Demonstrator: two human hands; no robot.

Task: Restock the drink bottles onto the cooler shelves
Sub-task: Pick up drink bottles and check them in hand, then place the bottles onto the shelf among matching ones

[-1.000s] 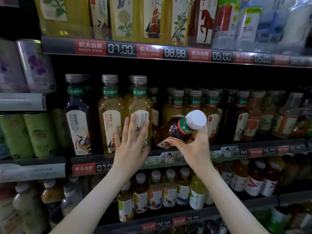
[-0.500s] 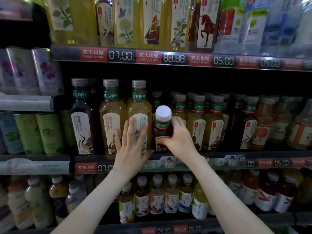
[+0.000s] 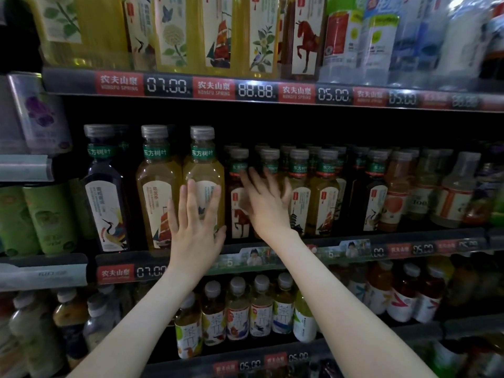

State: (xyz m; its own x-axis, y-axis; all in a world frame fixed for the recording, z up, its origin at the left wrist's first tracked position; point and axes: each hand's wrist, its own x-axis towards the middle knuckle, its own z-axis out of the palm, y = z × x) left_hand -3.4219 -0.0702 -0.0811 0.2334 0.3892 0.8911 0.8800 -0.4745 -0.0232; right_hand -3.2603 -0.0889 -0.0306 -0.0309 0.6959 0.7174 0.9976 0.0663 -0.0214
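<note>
Head view — left hand [image 3: 195,230] on bottle [image 3: 202,170], cans [image 3: 51,216]

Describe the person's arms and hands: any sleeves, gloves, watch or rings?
Both arms are bare as far as the picture shows: no sleeve on the left forearm or the right forearm. The left hand wears no glove, ring or watch. The right hand is ungloved too, its wrist bare; it is blurred, so a ring cannot be ruled out.

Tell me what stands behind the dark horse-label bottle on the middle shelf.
Behind the horse-label bottle, another grey cap shows, so at least one more bottle stands there. Its body and label are covered; the row's depth is lost in shadow.
</note>
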